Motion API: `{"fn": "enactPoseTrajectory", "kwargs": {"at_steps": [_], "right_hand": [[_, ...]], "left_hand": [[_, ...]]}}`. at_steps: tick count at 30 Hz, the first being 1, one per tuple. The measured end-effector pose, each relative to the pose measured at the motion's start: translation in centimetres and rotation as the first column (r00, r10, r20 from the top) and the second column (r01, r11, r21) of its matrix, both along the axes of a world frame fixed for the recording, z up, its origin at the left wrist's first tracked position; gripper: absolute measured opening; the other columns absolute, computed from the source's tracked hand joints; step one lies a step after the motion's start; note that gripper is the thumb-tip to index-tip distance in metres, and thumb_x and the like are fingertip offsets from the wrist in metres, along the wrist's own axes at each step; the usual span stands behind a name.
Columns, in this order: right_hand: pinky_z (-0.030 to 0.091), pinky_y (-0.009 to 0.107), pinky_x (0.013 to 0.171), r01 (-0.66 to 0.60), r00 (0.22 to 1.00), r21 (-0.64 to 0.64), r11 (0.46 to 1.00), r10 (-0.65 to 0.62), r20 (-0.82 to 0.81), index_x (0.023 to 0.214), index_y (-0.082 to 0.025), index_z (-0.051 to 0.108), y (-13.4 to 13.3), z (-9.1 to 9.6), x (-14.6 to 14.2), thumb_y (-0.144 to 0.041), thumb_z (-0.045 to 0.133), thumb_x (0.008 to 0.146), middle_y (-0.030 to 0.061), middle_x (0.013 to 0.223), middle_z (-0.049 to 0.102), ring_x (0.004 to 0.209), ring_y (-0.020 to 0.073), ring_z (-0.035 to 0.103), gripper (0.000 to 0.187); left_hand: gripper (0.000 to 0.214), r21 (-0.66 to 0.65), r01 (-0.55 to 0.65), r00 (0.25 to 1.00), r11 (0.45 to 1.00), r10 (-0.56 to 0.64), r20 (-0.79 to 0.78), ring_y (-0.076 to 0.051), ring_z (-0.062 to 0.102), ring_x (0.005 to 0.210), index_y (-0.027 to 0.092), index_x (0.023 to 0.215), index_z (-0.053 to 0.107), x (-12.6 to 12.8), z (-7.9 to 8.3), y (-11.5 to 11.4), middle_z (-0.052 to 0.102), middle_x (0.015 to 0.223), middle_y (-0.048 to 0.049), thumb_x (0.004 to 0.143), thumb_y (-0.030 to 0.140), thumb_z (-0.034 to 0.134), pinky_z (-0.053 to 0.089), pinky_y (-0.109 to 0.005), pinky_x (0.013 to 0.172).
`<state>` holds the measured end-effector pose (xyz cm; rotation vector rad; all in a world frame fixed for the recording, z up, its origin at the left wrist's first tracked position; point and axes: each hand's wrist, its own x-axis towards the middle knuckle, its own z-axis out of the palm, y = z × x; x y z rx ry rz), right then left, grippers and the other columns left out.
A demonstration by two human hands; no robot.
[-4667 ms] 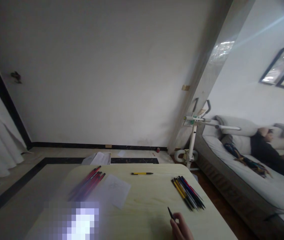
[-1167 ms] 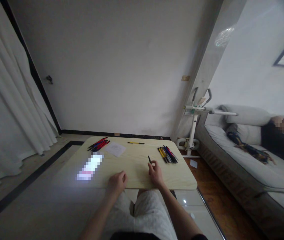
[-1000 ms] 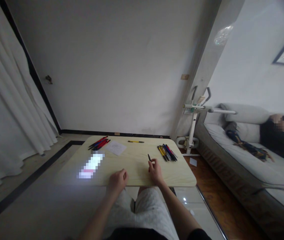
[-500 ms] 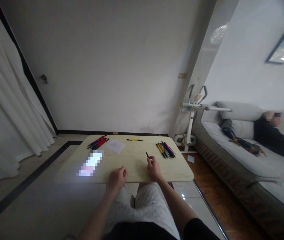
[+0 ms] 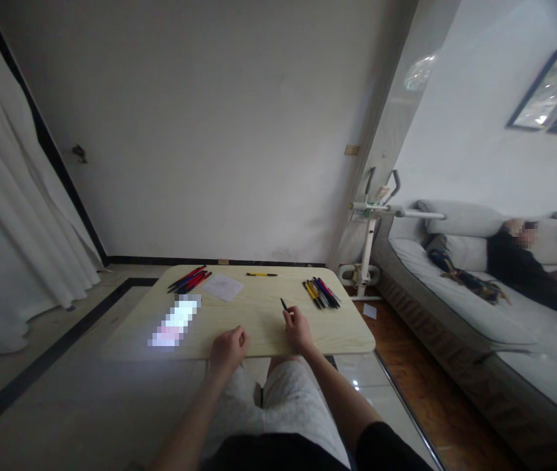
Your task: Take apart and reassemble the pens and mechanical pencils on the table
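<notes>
My right hand [image 5: 298,329] is closed on a pen [image 5: 284,304], whose dark end sticks out up and to the left; the rest is hidden by my fingers. It rests over the right half of the pale wooden table [image 5: 258,307]. My left hand [image 5: 229,347] lies curled in a loose fist at the near edge, with nothing showing in it. Beyond my right hand lies a bunch of yellow, dark and red pens [image 5: 321,293]. A single yellow pen [image 5: 262,275] lies near the far edge. Red and blue pens [image 5: 190,279] sit at the far left, beside a white sheet of paper [image 5: 223,287].
A lit, blurred-out screen [image 5: 175,322] lies on the table's left side. To the right stand a white exercise machine [image 5: 369,242] and a grey sofa [image 5: 459,261] with a person [image 5: 523,268] lying on it. A white curtain [image 5: 13,216] hangs at left.
The view has shifted a little, so most things appear slightly further left. The pen in my right hand leans a bit more to the left. My left hand stays curled.
</notes>
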<state>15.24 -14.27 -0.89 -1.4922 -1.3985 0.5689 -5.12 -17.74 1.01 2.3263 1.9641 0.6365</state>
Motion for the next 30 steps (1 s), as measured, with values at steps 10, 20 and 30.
{"fn": "enactPoseTrajectory", "kwargs": {"at_steps": [10,20,30], "right_hand": [[0.031,0.022,0.045,-0.048,0.998,-0.046,0.998,0.045,-0.045,0.076,-0.019,0.051,0.4,0.4,0.1,-0.044,0.038,0.08,-0.0022,0.051,0.052,0.045,0.0122,0.047,0.028],[0.027,0.017,0.036,-0.227,0.893,-0.115,0.967,0.159,-0.422,0.074,-0.016,0.048,7.6,1.7,-2.9,-0.047,0.041,0.078,-0.0072,0.041,0.043,0.036,0.0067,0.038,0.032],[0.015,0.015,0.027,-0.704,0.335,-0.025,0.71,0.301,-0.893,0.074,-0.014,0.051,17.8,2.9,-6.1,-0.051,0.048,0.075,-0.0078,0.044,0.045,0.025,0.0014,0.025,0.037]], "left_hand": [[0.027,-0.139,0.033,0.906,0.99,0.029,0.422,-0.012,0.051,0.058,0.018,0.07,0.056,0.1,0.1,2.1,0.058,0.063,-0.0012,0.08,0.034,0.037,0.03,-0.021,0.054],[0.041,-0.14,0.207,0.488,0.968,0.022,0.873,-0.013,0.046,0.05,0.013,0.083,0.061,4.0,1.7,11.5,0.048,0.054,0.0014,0.074,0.048,0.043,0.036,-0.023,0.048],[0.043,-0.209,0.148,0.03,0.967,0.207,0.978,-0.006,0.038,0.034,0.013,0.089,0.063,5.4,2.2,22.7,0.039,0.044,0.0075,0.064,0.048,0.058,0.028,-0.019,0.035]]}}
